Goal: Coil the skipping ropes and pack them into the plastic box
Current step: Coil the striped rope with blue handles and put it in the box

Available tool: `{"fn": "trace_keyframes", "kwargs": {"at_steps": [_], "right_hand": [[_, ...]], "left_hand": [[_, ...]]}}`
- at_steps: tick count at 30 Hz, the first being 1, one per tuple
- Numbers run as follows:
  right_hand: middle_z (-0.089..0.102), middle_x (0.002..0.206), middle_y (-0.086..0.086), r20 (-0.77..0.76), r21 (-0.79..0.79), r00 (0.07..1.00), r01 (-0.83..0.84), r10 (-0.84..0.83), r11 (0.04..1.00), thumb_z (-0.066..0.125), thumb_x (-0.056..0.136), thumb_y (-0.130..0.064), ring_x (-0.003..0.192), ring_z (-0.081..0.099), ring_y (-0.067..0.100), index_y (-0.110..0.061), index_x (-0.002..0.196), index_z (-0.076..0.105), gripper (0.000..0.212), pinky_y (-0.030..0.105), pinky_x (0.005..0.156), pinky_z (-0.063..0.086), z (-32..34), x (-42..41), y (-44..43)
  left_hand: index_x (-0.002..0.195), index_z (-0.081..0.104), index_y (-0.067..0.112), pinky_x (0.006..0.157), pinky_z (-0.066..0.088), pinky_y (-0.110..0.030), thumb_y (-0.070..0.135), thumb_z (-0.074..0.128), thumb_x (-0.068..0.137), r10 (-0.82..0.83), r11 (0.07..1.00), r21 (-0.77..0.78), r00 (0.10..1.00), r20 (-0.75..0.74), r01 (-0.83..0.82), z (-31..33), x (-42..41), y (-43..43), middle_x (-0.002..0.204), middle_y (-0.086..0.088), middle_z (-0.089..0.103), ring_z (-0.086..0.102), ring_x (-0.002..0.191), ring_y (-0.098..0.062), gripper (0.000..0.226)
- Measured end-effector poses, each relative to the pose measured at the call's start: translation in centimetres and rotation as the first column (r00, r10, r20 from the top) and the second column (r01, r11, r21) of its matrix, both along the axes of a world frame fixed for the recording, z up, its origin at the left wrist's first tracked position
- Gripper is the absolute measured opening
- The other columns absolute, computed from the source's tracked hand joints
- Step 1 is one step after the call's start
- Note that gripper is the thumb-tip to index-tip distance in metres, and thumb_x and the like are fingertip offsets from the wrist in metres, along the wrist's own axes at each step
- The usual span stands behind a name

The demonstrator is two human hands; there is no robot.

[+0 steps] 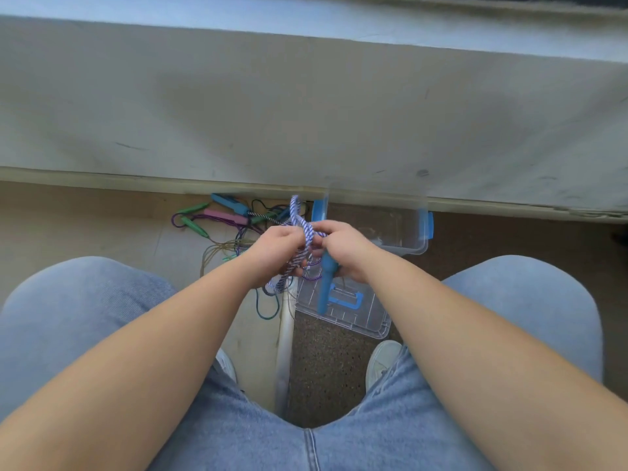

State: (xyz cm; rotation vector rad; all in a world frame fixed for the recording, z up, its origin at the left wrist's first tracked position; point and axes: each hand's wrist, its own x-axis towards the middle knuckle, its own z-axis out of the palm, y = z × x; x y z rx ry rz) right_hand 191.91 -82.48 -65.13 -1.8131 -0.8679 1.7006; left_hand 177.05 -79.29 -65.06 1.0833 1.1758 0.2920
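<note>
A blue-and-white braided skipping rope (303, 229) is bunched between my two hands above the floor. My left hand (277, 246) grips its coiled strands. My right hand (343, 248) pinches a loop of the same rope, and the rope's blue handle (327, 283) hangs down below that hand. Behind my hands stands the clear plastic box (404, 229) with blue latches, open. Its clear lid (346, 309) with a blue handle lies on the floor below my hands. A tangle of other ropes (224, 217) with green, pink and blue handles lies on the floor at the left.
A grey wall (306, 113) with a low ledge runs right behind the box and ropes. My knees in blue jeans (85, 300) flank the floor space, with both shoes (382, 360) near a white floor strip (285, 338).
</note>
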Motion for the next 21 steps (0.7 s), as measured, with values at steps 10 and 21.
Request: {"fn": "trace_keyframes", "kwargs": {"at_steps": [10,21], "right_hand": [[0.067,0.124,0.020,-0.303,0.040,0.923,0.259,-0.235,0.965,0.054,0.093,0.008,0.105,0.068,0.030,-0.012,0.139,0.055,0.050,0.048,0.097,0.055,0.1,-0.5,0.8],[0.060,0.109,0.011,0.250,-0.051,0.959,0.148,-0.131,0.988,0.035,0.097,0.000,0.071,0.061,0.024,-0.021,0.131,0.054,0.045,0.029,0.049,0.045,-0.9,1.9,1.9]], "left_hand": [[0.098,0.049,0.030,0.062,0.051,-0.031,0.033,0.079,0.070,-0.099,0.886,0.398,0.935,-0.341,0.239,-1.4,0.8,-1.1,0.084,0.012,0.062,0.060,0.072,-0.006,0.042],[0.118,0.058,0.021,0.071,0.043,-0.032,0.037,0.065,0.088,0.155,0.874,0.456,0.790,-0.594,0.171,-2.6,-2.7,2.3,0.099,-0.005,0.065,0.059,0.089,-0.026,0.035]]}}
